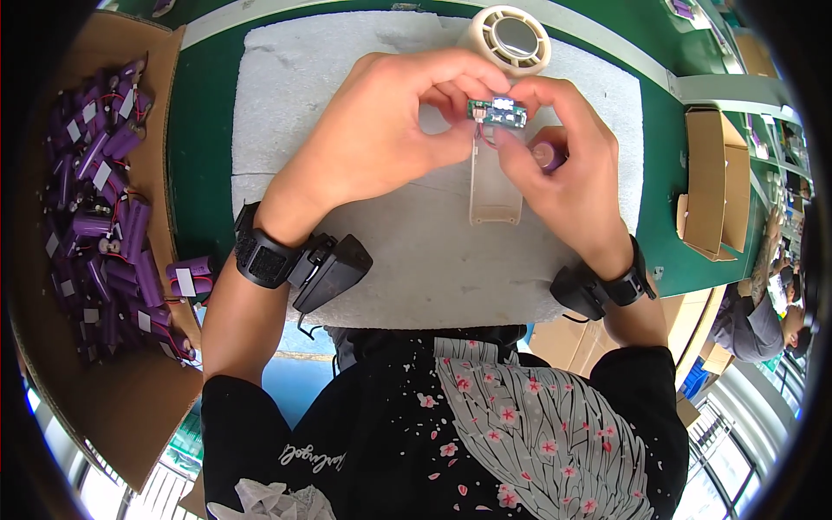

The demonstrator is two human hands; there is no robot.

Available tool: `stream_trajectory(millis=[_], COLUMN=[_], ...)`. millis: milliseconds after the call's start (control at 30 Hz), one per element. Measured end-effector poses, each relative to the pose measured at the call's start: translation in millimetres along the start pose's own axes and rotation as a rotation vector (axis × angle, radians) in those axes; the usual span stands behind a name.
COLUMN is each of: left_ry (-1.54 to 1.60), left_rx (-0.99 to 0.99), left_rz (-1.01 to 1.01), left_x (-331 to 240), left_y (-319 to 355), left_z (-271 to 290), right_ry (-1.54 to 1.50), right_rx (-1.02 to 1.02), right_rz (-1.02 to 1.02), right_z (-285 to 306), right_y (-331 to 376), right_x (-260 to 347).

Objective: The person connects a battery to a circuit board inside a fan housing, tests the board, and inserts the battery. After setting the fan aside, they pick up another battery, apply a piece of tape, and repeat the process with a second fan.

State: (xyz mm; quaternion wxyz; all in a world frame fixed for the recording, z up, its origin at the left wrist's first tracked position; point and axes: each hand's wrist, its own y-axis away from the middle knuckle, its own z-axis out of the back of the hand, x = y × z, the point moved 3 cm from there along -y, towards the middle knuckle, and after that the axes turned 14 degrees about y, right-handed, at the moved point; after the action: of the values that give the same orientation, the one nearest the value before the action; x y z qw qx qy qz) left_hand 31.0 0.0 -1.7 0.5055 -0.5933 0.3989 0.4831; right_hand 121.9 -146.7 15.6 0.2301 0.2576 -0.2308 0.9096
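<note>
A small green circuit board (497, 113) with a brightly lit white part is pinched between both hands above the foam pad. My left hand (390, 121) is closed, its thumb and fingers at the board's left end. My right hand (572, 156) grips the right end, and a purple battery cell (548, 155) rests inside its curled fingers. Thin red wires hang below the board. Behind and beneath the hands lies a beige handheld fan with a round, slotted head (513, 42) and a long handle shell (495, 195); my fingers hide its middle.
The grey-white foam pad (416, 260) lies on a green table (204, 113). At left stands a cardboard box (104, 416) full of purple wired battery cells (113, 199). A smaller cardboard box (718, 182) sits at right. Another person (754, 325) is at far right.
</note>
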Motion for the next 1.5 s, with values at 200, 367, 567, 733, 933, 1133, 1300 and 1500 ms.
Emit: stream_trajectory(millis=[200, 367, 567, 733, 933, 1133, 1300, 1500], left_ry=[-0.073, -0.112, -0.194, -0.204, -0.145, -0.114, -0.084, -0.043], left_rx=[0.037, 0.026, 0.004, -0.020, -0.018, -0.051, -0.113, -0.050], left_rz=[-0.002, -0.020, -0.075, -0.115, -0.077, -0.083, -0.095, -0.045], left_x=[0.7, 4.2, 0.5, 2.3, 4.7, 7.5, 8.0, 9.2], left_y=[0.0, 0.0, 0.3, 0.8, 1.6, 1.1, 0.6, 2.0], left_z=[1.3, 4.3, 3.2, 3.4, 4.2, 2.5, 3.0, 1.1], right_ry=[0.139, 0.141, 0.135, 0.150, 0.162, 0.155, 0.165, 0.146], right_rx=[-0.043, -0.053, -0.063, -0.060, -0.090, -0.166, -0.168, -0.086], right_rz=[0.077, 0.055, 0.030, 0.021, 0.081, 0.138, 0.128, 0.059], right_z=[0.8, 1.5, 2.0, 3.0, 2.4, -1.0, -1.3, -0.2], right_y=[1.3, -0.5, -0.9, -1.8, -2.1, -4.4, -5.6, -3.6], right_x=[0.3, -2.4, -1.8, -1.6, -3.2, -5.8, -4.8, -5.0])
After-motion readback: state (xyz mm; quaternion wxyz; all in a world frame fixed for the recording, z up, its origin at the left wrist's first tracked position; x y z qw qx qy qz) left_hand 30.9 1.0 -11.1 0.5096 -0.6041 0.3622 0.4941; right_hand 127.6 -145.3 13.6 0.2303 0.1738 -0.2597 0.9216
